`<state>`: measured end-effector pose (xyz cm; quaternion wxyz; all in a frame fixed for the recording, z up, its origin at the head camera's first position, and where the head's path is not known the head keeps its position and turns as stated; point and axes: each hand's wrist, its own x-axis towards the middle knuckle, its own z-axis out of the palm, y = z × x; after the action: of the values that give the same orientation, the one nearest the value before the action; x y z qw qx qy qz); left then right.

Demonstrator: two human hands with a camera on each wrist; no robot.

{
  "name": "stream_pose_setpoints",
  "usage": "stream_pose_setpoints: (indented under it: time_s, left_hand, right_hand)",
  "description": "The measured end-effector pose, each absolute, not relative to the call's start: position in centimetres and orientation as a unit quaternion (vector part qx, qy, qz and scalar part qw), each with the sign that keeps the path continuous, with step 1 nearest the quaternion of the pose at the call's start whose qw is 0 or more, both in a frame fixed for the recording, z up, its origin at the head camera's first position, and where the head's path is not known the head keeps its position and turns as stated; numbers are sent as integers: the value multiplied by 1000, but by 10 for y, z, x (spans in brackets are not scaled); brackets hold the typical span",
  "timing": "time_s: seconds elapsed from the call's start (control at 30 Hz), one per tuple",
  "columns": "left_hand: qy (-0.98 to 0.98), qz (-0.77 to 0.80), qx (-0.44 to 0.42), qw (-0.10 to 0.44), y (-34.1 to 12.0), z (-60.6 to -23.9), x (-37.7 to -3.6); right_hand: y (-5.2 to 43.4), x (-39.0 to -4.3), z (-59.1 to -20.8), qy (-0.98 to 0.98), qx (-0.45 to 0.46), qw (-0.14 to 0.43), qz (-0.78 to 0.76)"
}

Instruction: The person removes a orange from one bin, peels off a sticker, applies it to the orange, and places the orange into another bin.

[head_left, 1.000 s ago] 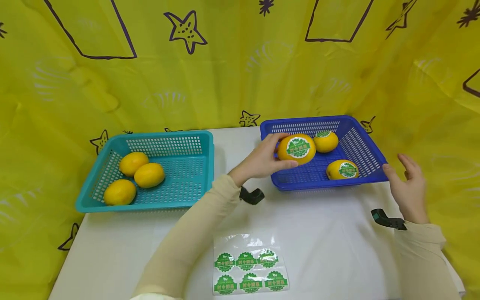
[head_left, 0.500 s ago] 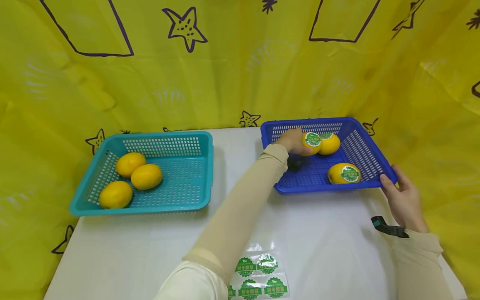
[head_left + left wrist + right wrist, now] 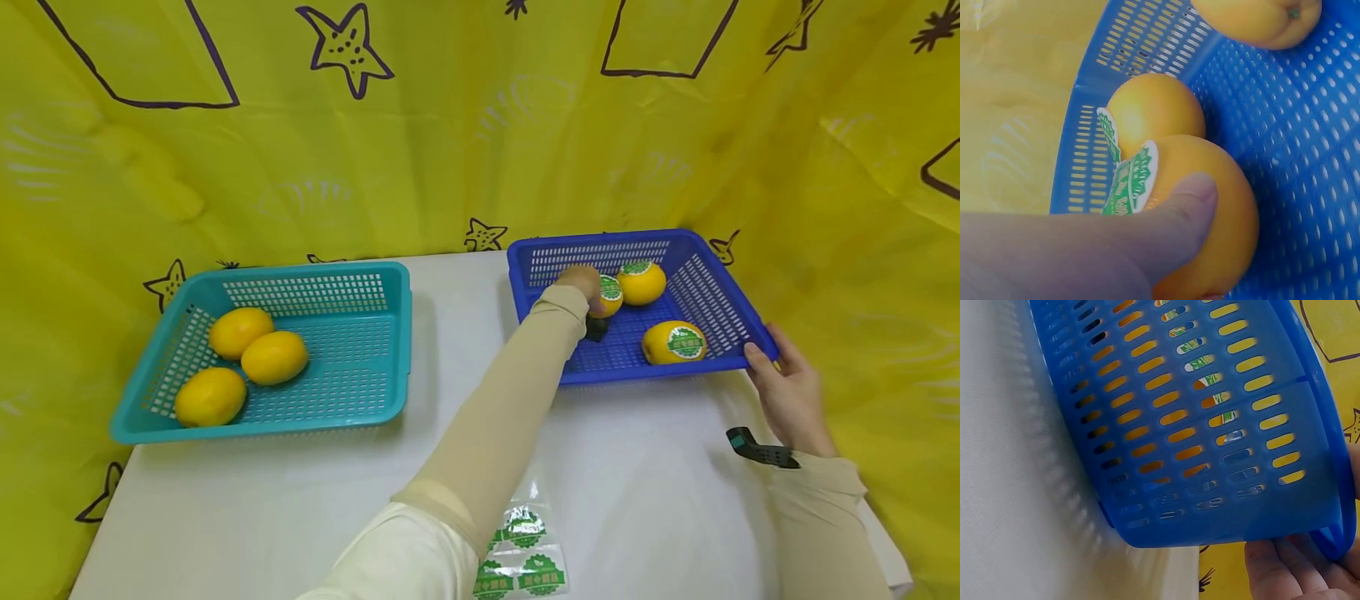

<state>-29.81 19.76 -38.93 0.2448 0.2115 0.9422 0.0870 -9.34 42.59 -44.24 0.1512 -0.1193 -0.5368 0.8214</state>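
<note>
- Now the left hand [image 3: 581, 282] is inside the blue basket [image 3: 718, 292], its thumb and fingers curled round a labelled orange [image 3: 1210, 206] — the thumb lies across the fruit just beside the green sticker (this is clear in the left wrist view).
- This orange sits low against the far wall of the basket, touching a second labelled orange [image 3: 641, 282]; a third one [image 3: 672, 342] lies apart, near the front wall.
- The right hand [image 3: 783, 387] grips the near right corner of the blue basket, fingers curled over the rim, and steadies it.
- The teal basket [image 3: 390, 350] on the left holds three plain oranges [image 3: 242, 364], without stickers; the sticker sheet [image 3: 525, 558] lies at the near edge of the white table [image 3: 300, 500], partly under the left sleeve.
- I judge the step in hand as the setting down of a labelled fruit — it seems to rest on the basket floor already.
- The next move calls for loosening the left fingers gently, so the orange does not roll, and lifting the hand over the rim.
</note>
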Motion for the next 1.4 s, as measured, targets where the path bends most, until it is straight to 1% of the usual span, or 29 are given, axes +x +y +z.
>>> stream_pose_setpoints:
  time_s: [0.13,0.33,0.5,0.6,0.73,0.87,1.0,1.13,1.23,1.4]
  left_hand:
    - [949,94,170,250,207,-395,-300]
    - [949,106,165,246,212,-397,-299]
    - [953,124,169,220,207,-396,-298]
    - [953,114,190,205,202,-395,-298]
    - [950,116,208,200,195,-392,-298]
    - [949,138,204,195,185,-384,-294]
    - [945,155,235,166,168,-372,-281]
    - [921,163,322,144,146,-360,-259]
    - [900,181,369,146,125,-355,-237]
    - [875,221,404,152,85,-356,-200]
  right_hand:
    - [425,-93,-442,-553,-127,148,810]
    - [425,-93,-442,-569,-138,143,798]
    - [424,-94,-441,-572,-132,142,797]
    - [423,-95,-440,-567,-132,145,800]
    - [423,-95,-440,-566,-131,145,801]
    - [424,-93,-442,-561,-129,147,804]
    - [424,-92,-444,-550,-120,150,813]
    - [425,-91,-444,-536,-113,154,823]
    - [424,-91,-444,-531,-116,153,826]
    - [420,-90,-442,-564,-123,138,805]
